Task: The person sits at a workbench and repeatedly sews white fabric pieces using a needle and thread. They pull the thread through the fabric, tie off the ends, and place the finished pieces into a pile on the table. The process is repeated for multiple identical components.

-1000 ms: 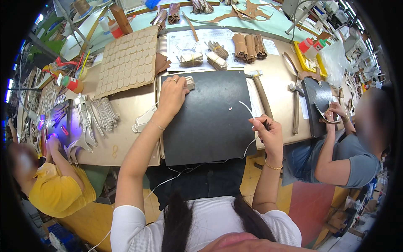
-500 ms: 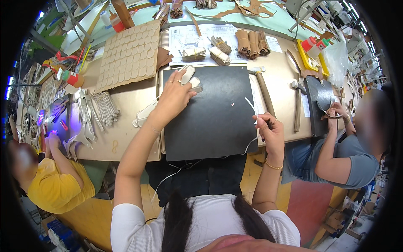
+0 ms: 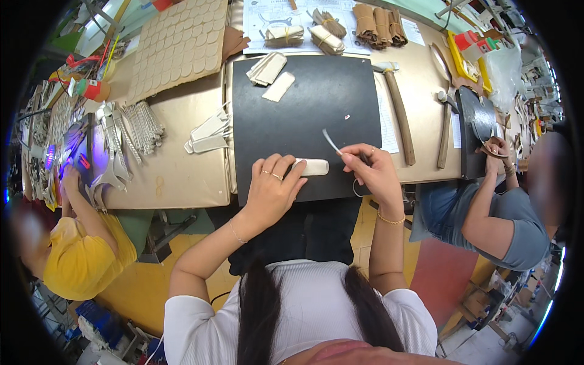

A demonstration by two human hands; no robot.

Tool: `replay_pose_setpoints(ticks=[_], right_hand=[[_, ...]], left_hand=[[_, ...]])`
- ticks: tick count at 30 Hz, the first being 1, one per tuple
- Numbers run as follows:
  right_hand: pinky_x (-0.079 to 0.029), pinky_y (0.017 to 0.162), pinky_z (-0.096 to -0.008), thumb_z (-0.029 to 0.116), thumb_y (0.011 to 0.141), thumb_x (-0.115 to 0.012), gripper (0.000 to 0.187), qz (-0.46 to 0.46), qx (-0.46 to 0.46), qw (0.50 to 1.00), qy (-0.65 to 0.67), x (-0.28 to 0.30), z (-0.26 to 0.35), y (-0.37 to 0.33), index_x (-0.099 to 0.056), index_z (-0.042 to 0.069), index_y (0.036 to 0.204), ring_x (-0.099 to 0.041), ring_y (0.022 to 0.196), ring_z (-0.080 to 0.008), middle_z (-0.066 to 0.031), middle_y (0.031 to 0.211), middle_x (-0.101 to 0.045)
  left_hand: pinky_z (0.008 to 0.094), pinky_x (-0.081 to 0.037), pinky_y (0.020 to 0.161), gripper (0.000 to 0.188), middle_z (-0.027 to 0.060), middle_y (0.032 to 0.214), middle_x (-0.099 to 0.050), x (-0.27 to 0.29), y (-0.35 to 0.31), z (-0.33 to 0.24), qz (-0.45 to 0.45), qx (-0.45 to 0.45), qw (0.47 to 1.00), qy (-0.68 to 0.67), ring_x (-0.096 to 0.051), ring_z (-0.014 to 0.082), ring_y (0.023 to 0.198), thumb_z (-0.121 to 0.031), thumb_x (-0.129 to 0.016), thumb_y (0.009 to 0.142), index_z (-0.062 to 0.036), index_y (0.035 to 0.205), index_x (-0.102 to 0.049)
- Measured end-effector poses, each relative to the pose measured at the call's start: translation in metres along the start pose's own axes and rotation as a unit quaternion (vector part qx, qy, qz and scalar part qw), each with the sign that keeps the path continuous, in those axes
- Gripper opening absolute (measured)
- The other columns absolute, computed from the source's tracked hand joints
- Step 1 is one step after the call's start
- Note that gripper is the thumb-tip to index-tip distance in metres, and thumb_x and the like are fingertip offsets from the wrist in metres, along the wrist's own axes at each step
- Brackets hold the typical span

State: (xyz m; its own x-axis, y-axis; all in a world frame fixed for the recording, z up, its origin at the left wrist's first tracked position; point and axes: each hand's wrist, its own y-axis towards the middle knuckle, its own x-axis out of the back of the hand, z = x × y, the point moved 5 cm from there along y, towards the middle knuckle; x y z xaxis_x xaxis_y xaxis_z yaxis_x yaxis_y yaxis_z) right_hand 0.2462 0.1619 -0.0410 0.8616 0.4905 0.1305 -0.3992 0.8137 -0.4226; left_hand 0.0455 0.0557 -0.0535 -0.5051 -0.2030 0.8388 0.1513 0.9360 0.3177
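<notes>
My left hand [image 3: 277,185] rests on the black board, its fingers closed over one end of a cream rounded leather tab [image 3: 316,166]. Just to the right, my right hand [image 3: 376,170] pinches a thin white strip [image 3: 331,141], whose free end points up and left above the board. A dark object shows partly between the right-hand fingers; its kind is hidden. Farther up the black board [image 3: 292,125] are a fanned stack of cream tabs [image 3: 266,69] and a single cream tab [image 3: 279,87].
Left of the board lie white strapped pieces [image 3: 208,132] and a sheet of oval cutouts [image 3: 176,45]. Rubber-banded bundles [image 3: 284,35] sit beyond it. A hammer [image 3: 398,115] lies along the right side. Co-workers sit left, in yellow [image 3: 88,261], and right, in grey-blue [image 3: 499,228].
My left hand has come from the stack at the far side to the near part of the board, bringing a cream tab. My right hand has moved left over the board with the strip.
</notes>
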Motion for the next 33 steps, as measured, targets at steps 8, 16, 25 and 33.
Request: replay_pose_setpoints(ticks=[8, 16, 25, 33], right_hand=[[-0.052, 0.068, -0.0294, 0.021, 0.093, -0.074, 0.024, 0.073, 0.087, 0.986, -0.125, -0.060, 0.009, 0.024, -0.077, -0.002, 0.101, -0.062, 0.068, -0.0124, -0.0112, 0.077, -0.072], [-0.056, 0.071, -0.0377, 0.021, 0.091, -0.073, 0.024, -0.027, 0.032, 0.966, -0.257, -0.063, 0.009, 0.020, -0.076, -0.004, 0.093, -0.074, 0.074, -0.0339, -0.0203, 0.081, -0.074], [-0.056, 0.069, -0.0377, 0.015, 0.091, -0.073, 0.017, -0.037, 0.068, 0.968, -0.239, -0.061, 0.006, 0.018, -0.075, -0.002, 0.094, -0.074, 0.077, -0.0339, -0.0176, 0.085, -0.073], [-0.055, 0.060, -0.0336, 0.008, 0.083, -0.071, 0.016, -0.005, 0.357, 0.804, -0.476, -0.065, 0.014, 0.006, -0.072, 0.008, 0.099, -0.069, 0.068, -0.0208, -0.0052, 0.092, -0.060]], left_hand=[[0.0454, -0.039, 0.100, 0.045, 0.0073, 0.131, -0.063, -0.003, -0.022, -0.005, 0.002, -0.011, 0.999, 0.050, -0.056, 0.0261, 0.126, -0.014, -0.077, 0.087, -0.0030, 0.129, -0.067], [0.0476, -0.038, 0.100, 0.045, 0.0077, 0.132, -0.061, -0.004, -0.023, -0.007, 0.014, -0.030, 0.996, 0.087, -0.055, 0.0254, 0.127, -0.017, -0.076, 0.088, -0.0034, 0.130, -0.067], [0.0470, -0.038, 0.100, 0.046, 0.0076, 0.133, -0.059, -0.007, -0.023, -0.004, 0.019, -0.041, 0.996, 0.078, -0.054, 0.0255, 0.127, -0.017, -0.077, 0.087, -0.0040, 0.129, -0.066], [0.0472, -0.038, 0.100, 0.047, 0.0092, 0.136, -0.057, -0.006, -0.023, -0.001, 0.020, -0.035, 0.998, 0.055, -0.051, 0.0276, 0.129, -0.018, -0.078, 0.086, -0.0054, 0.130, -0.066]])
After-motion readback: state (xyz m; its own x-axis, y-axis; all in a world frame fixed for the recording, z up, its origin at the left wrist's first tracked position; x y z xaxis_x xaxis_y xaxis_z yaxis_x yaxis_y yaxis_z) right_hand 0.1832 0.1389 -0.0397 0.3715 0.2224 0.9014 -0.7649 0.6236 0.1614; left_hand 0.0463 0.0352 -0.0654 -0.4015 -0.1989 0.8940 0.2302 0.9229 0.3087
